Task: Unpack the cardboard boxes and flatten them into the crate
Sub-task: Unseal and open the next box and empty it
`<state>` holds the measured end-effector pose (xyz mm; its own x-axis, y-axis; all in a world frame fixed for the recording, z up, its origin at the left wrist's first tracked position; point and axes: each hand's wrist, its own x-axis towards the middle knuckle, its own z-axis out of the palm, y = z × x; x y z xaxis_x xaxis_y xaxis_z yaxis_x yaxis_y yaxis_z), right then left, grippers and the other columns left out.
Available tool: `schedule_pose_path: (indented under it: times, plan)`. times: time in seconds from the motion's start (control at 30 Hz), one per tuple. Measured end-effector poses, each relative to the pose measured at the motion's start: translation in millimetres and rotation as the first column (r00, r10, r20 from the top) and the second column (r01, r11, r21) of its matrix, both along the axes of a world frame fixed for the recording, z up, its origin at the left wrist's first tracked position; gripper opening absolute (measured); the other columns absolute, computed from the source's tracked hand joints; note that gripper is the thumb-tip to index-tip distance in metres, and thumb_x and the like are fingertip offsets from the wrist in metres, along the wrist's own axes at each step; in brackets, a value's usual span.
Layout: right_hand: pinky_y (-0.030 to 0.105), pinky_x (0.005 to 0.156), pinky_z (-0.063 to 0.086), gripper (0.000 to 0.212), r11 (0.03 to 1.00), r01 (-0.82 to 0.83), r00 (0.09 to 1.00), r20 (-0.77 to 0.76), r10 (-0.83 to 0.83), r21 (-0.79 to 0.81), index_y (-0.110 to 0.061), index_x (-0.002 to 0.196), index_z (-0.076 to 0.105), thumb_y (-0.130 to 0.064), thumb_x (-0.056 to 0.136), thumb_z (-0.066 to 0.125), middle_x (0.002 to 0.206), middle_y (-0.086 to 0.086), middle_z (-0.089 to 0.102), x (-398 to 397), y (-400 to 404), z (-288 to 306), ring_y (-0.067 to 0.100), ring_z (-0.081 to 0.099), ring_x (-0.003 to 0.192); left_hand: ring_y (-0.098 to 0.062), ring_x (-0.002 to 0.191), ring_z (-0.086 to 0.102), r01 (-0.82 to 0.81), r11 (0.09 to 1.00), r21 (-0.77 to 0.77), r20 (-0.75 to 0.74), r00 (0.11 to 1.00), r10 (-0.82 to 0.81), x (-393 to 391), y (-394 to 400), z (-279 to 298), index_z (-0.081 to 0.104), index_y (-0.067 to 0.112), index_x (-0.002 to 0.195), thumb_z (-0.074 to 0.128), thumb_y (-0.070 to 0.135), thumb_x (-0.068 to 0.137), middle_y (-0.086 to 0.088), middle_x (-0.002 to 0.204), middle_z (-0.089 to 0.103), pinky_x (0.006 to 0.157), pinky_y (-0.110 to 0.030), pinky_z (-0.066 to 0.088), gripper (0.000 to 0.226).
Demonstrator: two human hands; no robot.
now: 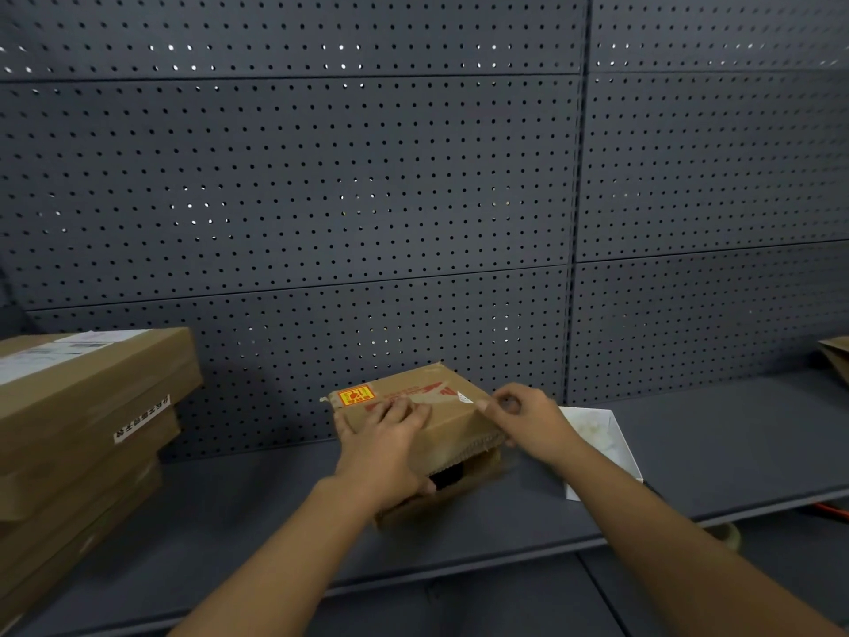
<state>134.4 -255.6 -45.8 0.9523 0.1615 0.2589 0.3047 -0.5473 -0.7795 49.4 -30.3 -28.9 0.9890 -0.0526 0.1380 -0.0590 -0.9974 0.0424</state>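
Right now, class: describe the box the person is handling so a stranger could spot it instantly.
On the grey shelf before the pegboard wall, look centre, right of the stacked cartons. The small cardboard box sits under both hands, alone bearing a yellow-and-red sticker.

Dim, wide-angle bowed edges, soft shadows throughout.
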Motion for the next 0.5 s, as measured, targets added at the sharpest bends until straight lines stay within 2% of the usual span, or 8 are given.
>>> schedule_pose_path:
  times: [0.1,0.17,0.27,0.33,0.4,0.5]
  plan:
    - [0.041,0.068,0.064,0.035,0.999,0.041,0.998,-0.042,-0.041,-0.004,-0.018,0.107,0.067,-0.050,0.094,0.069,0.098,0.001,0.067,-1,3,0,0.023,0.071,0.077,-0.039,0.156,-0.007,-0.050,0.996,0.080,-0.024,0.998,0.052,-4,-7,0,0.003,0.041,0.162,0.083,0.070,0.066,-0.006,0.169,-0.013,0.118,-0.077,0.002,0.128]
    - [0.037,0.064,0.060,0.038,0.998,0.061,0.996,-0.062,-0.060,0.006,-0.016,0.100,0.069,-0.053,0.092,0.070,0.096,0.003,0.070,0,2,-2,0.022,0.067,0.071,-0.044,0.154,-0.001,-0.077,0.988,0.136,0.016,0.997,0.075,-10,-10,-4,-0.002,0.038,0.161,0.084,0.066,0.068,-0.010,0.166,-0.014,0.119,-0.074,0.009,0.130]
    - [0.033,0.066,0.051,0.044,0.987,0.102,0.989,-0.123,-0.087,0.124,-0.011,0.094,0.070,-0.054,0.085,0.077,0.091,0.006,0.071,1,0,-4,0.020,0.063,0.076,-0.040,0.149,0.016,-0.078,0.990,0.115,0.155,0.986,0.060,-19,-12,-14,0.003,0.033,0.159,0.077,0.053,0.080,-0.013,0.164,0.000,0.122,-0.066,0.019,0.110]
    - [0.029,0.056,0.046,0.042,0.965,0.124,0.976,-0.204,-0.077,0.231,-0.005,0.096,0.067,-0.045,0.088,0.079,0.083,0.008,0.068,-2,-1,-1,0.018,0.059,0.067,-0.035,0.150,0.019,-0.036,0.999,0.039,0.198,0.980,0.028,-23,-10,-18,0.010,0.031,0.160,0.068,0.051,0.086,-0.007,0.163,0.012,0.124,-0.061,0.019,0.096]
    - [0.027,0.044,0.039,0.032,0.929,0.141,0.954,-0.297,-0.035,0.343,-0.003,0.098,0.064,-0.032,0.093,0.076,0.077,0.011,0.065,-3,0,4,0.017,0.052,0.055,-0.028,0.153,0.017,0.003,0.999,-0.036,0.186,0.983,0.003,-27,-7,-15,0.018,0.031,0.161,0.059,0.052,0.093,0.000,0.165,0.021,0.125,-0.055,0.023,0.083]
    - [0.028,0.042,0.037,0.018,0.822,0.178,0.936,-0.351,0.028,0.541,-0.003,0.098,0.061,-0.021,0.100,0.062,0.073,0.013,0.061,-4,7,10,0.021,0.052,0.047,-0.023,0.157,0.018,-0.007,0.988,-0.155,0.111,0.994,0.025,-31,-2,2,0.030,0.034,0.161,0.048,0.057,0.101,0.003,0.170,0.023,0.121,-0.046,0.031,0.068]
